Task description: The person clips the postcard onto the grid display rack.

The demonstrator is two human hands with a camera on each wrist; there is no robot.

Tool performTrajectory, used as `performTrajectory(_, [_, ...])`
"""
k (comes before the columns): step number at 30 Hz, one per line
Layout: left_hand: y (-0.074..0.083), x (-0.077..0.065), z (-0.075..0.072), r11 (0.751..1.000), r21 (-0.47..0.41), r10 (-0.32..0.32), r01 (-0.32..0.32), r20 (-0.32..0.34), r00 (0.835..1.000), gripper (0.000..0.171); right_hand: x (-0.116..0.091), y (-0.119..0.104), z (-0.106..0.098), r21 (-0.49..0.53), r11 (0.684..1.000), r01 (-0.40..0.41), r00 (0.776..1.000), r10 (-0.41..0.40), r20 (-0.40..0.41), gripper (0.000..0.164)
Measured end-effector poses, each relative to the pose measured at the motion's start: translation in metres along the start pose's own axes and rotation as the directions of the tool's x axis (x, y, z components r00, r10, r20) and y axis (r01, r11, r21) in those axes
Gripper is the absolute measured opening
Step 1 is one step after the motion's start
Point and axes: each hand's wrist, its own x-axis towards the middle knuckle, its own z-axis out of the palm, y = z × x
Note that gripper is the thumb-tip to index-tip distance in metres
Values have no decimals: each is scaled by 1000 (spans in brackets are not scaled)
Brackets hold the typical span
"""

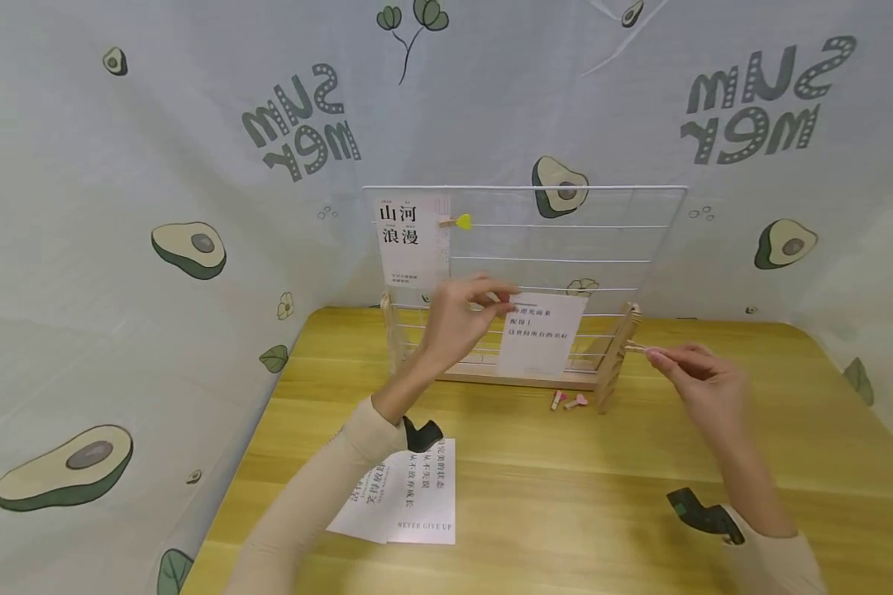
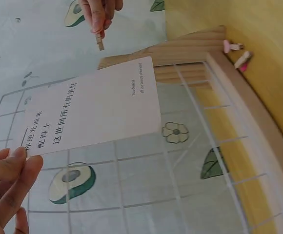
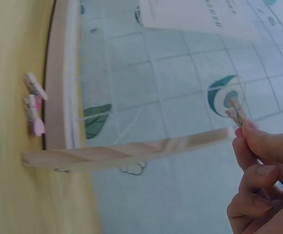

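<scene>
My left hand [image 1: 461, 318] pinches the upper left corner of a white printed card [image 1: 542, 339]. In the head view the card overlaps the lower part of a white wire grid rack [image 1: 551, 260] on a wooden stand. To the right of the stand, my right hand [image 1: 703, 380] pinches a small wooden clothespin [image 3: 236, 113] between thumb and forefinger. The clothespin is apart from the card in the left wrist view. Another white card [image 1: 414, 244] hangs at the grid's upper left, with a clothespin bearing a yellow heart [image 1: 464, 221] at its edge.
Two small clothespins with pink hearts [image 1: 569, 402] lie on the wooden table [image 1: 551, 487] before the stand. More printed cards [image 1: 424, 496] lie at the front left, partly under my left sleeve. A cloth with avocado prints [image 1: 193, 132] hangs behind and beside the table.
</scene>
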Motion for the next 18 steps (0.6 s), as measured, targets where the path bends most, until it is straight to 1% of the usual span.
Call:
performTrajectory(1, [4, 8, -1, 999, 14, 39, -38, -15, 999, 17, 2, -2, -1, 1, 1000, -7, 1000, 7, -14, 21])
performTrajectory(3, [12, 22, -3, 995, 44, 93, -92, -36, 995, 16, 6, -8, -3, 12, 1000, -9, 999, 10, -36, 22])
performTrajectory(6, [23, 39, -4, 987, 82, 147, -141, -67, 987, 16, 12, -16, -4, 35, 999, 11, 998, -9, -63, 21])
performTrajectory(9, [32, 53, -3, 978, 126, 181, -168, -97, 979, 15, 21, -26, -3, 58, 997, 47, 995, -41, -91, 19])
performTrajectory(13, [40, 67, -1, 966, 168, 220, -197, -134, 966, 13, 34, -44, -3, 90, 989, 114, 986, -102, -133, 17])
performTrajectory(15, [43, 73, -1, 963, 179, 229, -202, -149, 962, 13, 41, -53, -4, 96, 985, 143, 980, -127, -153, 17])
performTrajectory(18, [46, 82, 0, 961, 203, 225, -190, -167, 960, 14, 52, -68, -5, 104, 976, 192, 969, -172, -178, 17])
